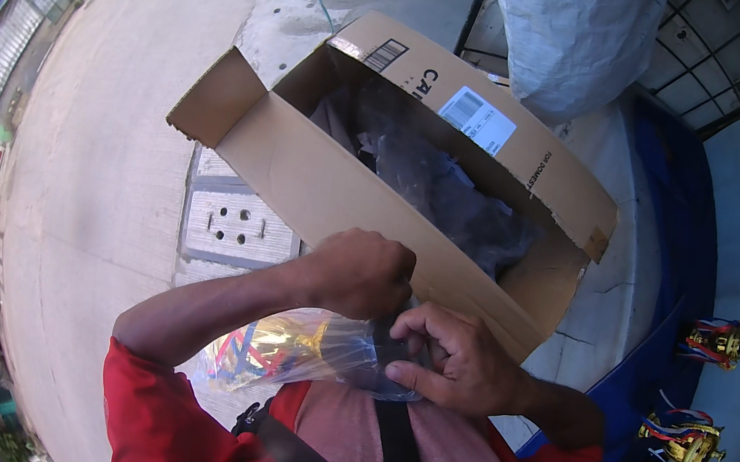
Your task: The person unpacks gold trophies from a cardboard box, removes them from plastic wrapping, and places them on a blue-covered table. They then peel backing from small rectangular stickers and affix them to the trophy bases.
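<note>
A gold trophy (318,341) with red and blue ribbons lies sideways in a clear plastic bag (226,364) against my chest. Its dark base (387,353) points toward my right hand. My left hand (360,272) is closed in a fist at the base end of the bag, and what lies inside its fingers is mostly hidden. Beside it, my right hand (465,360) pinches the bag at the base with thumb and curled fingers. Just beyond both hands stands an open cardboard box (323,164) with its flaps up. Dark plastic-wrapped things (441,189) lie inside it.
Several gold trophies with ribbons (687,446) stand at the right beside a blue cloth (674,196). A large white sack (577,43) is behind the box. A concrete slab with holes (235,225) lies left of the box, along the pavement (109,150).
</note>
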The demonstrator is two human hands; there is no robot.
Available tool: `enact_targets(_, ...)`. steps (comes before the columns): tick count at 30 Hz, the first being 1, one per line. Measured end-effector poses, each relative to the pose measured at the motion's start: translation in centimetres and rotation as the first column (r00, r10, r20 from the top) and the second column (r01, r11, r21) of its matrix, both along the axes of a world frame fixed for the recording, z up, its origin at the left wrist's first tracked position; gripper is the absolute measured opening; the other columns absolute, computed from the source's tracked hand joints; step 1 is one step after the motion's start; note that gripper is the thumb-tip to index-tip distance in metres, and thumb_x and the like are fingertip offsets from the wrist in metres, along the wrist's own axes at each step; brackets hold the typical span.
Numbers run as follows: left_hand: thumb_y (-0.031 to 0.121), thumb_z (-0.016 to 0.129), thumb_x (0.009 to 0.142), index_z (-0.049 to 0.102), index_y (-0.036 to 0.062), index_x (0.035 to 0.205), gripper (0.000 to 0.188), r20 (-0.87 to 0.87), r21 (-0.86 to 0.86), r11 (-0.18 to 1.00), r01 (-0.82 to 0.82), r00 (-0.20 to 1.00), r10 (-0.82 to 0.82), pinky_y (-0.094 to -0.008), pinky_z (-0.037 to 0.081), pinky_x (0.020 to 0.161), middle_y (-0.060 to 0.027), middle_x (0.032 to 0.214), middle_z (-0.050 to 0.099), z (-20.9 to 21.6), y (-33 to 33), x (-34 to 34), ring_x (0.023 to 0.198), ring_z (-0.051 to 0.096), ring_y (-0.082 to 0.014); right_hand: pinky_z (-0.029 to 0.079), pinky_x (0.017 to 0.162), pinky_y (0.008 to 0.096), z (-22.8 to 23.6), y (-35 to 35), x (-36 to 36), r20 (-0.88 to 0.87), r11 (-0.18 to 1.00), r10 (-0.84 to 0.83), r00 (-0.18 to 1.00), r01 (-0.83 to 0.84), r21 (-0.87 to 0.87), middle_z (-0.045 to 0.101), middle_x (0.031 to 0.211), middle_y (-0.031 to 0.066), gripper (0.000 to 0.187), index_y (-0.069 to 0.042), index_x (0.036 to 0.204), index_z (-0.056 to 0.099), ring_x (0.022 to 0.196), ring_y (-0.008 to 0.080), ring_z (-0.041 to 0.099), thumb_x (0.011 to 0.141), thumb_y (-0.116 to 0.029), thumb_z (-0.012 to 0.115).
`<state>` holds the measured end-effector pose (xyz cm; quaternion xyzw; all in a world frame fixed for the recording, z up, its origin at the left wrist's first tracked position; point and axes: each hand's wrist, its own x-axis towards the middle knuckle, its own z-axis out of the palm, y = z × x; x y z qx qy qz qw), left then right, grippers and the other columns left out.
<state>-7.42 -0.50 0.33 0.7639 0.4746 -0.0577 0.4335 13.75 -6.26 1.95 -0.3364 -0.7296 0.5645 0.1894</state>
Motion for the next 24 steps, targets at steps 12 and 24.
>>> enact_targets(12, 0.016, 0.055, 0.089, 0.066, -0.0007, 0.110, 0.029, 0.178, -0.142, 0.986, -0.086, 0.978, 0.111, -0.0434, 0.053, 0.089, -0.0210, 0.104, 0.071, -2.9, 0.0, -1.3, 0.101, 0.069, -0.0325, 0.044, 0.068, 0.0276, -1.9, -0.7, 1.9, -0.233, 0.985, 0.157, 0.960, -0.169, -0.035, 0.053, 0.103, 0.0076, 0.024, -0.004, 0.080, 0.057, 0.076, 0.0097, 0.050, 0.080, -0.006, 0.081)
enact_targets(24, 0.001, 0.072, 0.070, 0.061, 0.0002, 0.126, 0.058, 0.713, -0.525, 0.841, 0.131, 0.607, 0.350, -0.0347, 0.047, 0.103, -0.0109, 0.121, 0.065, -3.0, -2.3, -2.6, 0.114, 0.062, -0.0205, 0.045, 0.071, 0.0218, -4.6, -2.2, 5.5, -0.371, 0.710, -0.616, 0.695, 0.285, -0.644, 0.052, 0.101, 0.0046, 0.032, -0.012, 0.081, 0.045, 0.082, 0.0059, 0.052, 0.084, 0.005, 0.072)
